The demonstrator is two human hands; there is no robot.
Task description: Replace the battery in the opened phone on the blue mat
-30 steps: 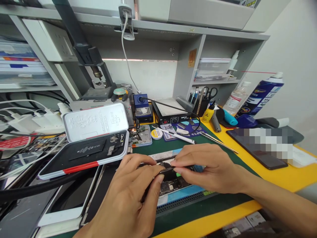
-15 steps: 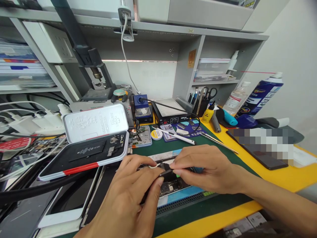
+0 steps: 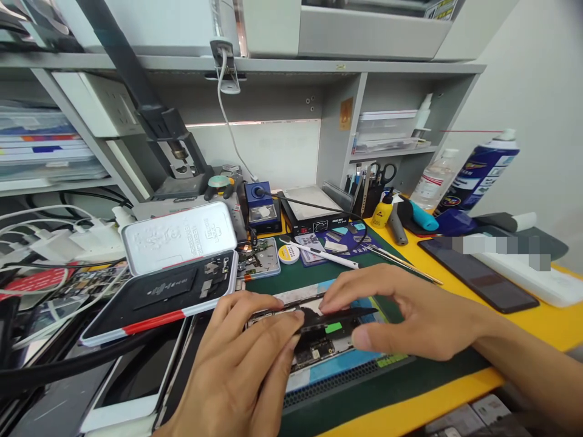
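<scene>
An opened phone [image 3: 314, 354] lies on a blue-and-white pad [image 3: 319, 365], its circuit board and metal parts bare. A black flat part [image 3: 314, 332], which looks like a phone battery, is tilted up from the housing, and a small green patch shows close to it. My left hand [image 3: 248, 355] is closed on the left end of this part, thumb below and fingertips above. Over the right end is my right hand [image 3: 410, 315], with thumb and fingers spread apart. Its index fingertip is near a pale area in the housing; whether it touches cannot be seen.
Left of my hands an open tin case [image 3: 182, 318] holds small phone parts, beside stacked phones and screens. Behind are a white pen-like tool [image 3: 334, 258], a round white tub [image 3: 288, 253], tweezers [image 3: 405, 264] and a heating plate [image 3: 314, 209]. A dark phone [image 3: 478, 279] lies right.
My right hand has let go of the black part and spread its fingers, moving slightly right. My left hand still grips its left end. The view has tilted up a little.
</scene>
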